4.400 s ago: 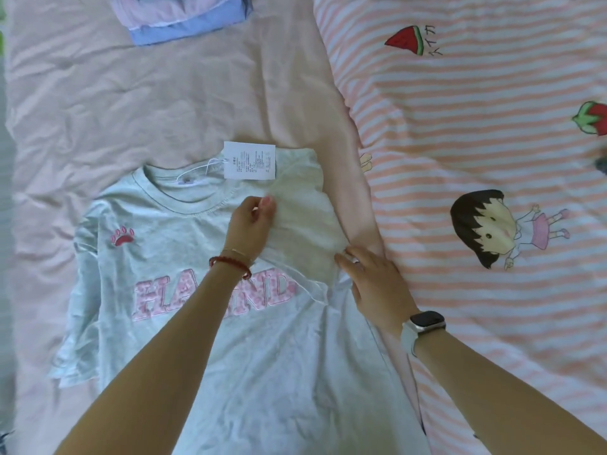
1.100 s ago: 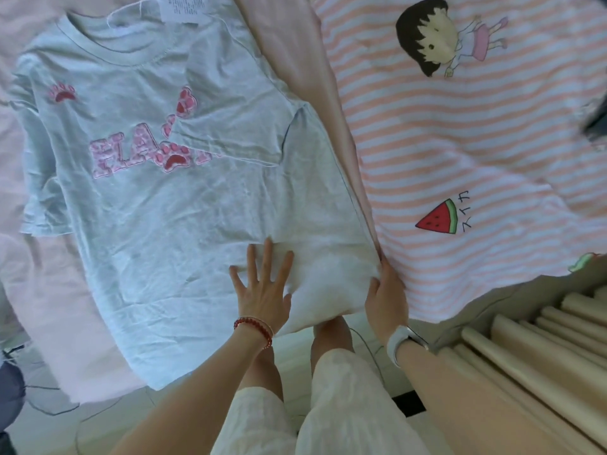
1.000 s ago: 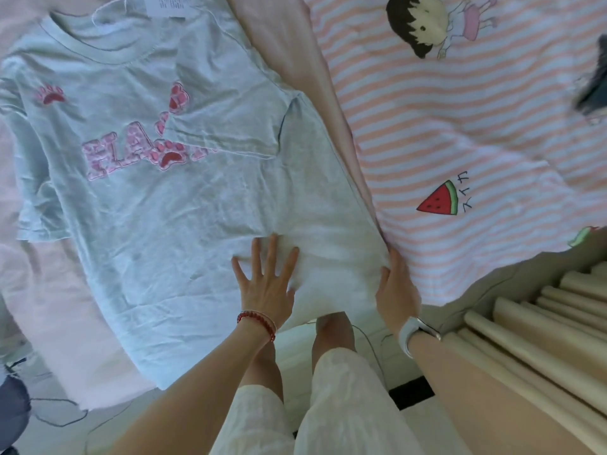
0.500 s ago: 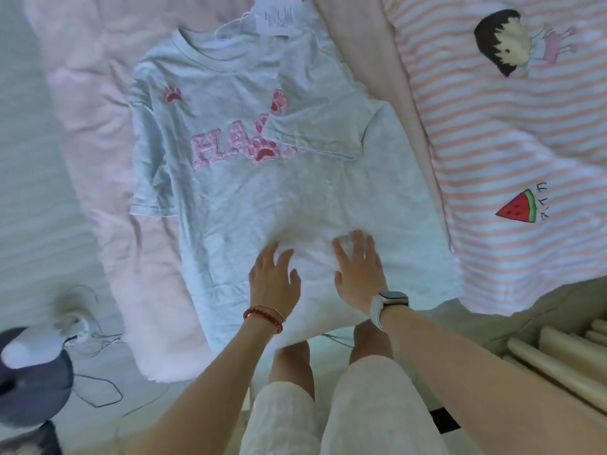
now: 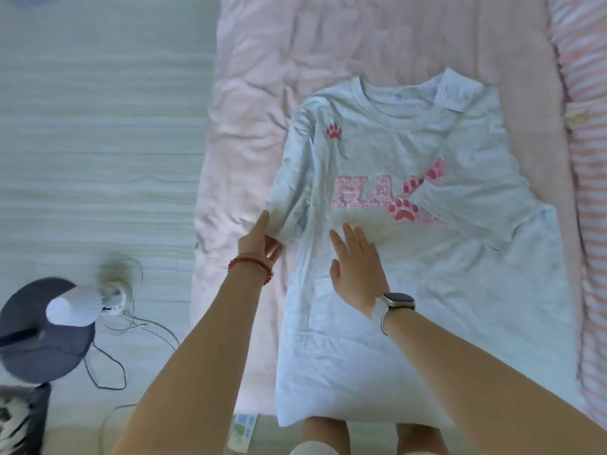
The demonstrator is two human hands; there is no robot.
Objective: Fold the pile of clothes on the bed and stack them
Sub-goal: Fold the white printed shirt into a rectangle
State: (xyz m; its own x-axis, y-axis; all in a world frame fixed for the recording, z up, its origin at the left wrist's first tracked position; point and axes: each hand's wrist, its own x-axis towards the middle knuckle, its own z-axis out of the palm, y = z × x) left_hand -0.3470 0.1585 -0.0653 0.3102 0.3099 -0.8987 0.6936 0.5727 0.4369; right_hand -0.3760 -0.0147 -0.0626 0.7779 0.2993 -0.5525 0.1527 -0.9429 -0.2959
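the pale grey t-shirt (image 5: 410, 274) lies face up on the pink bed sheet (image 5: 262, 93), neck away from the person, hem hanging a little past the bed's near edge. its right side is already folded in, the sleeve lying across the pink lettering (image 5: 364, 193), and a paper tag (image 5: 458, 93) sits at the collar.

the left hand (image 5: 259, 244) is at the end of the left sleeve (image 5: 289, 205), grip clamped on the cuff, forefinger stretched along the cloth edge. the right hand (image 5: 358, 274) lies flat on the shirt's middle, grip apart, fingers straight and pressing the fabric down.

the step in hand looks to be the fold of the left side. to do it well, keep the flat palm as an anchor just inside the intended fold line so the body does not drag. carry the sleeve across low and taut, and lay its edge to match the side already folded, so both long edges run parallel. then smooth the creases near the shoulder before folding the hem up. lifting too high could pull the finished side loose.

on the floor to the left stands a small fan (image 5: 75, 307) with its cable.
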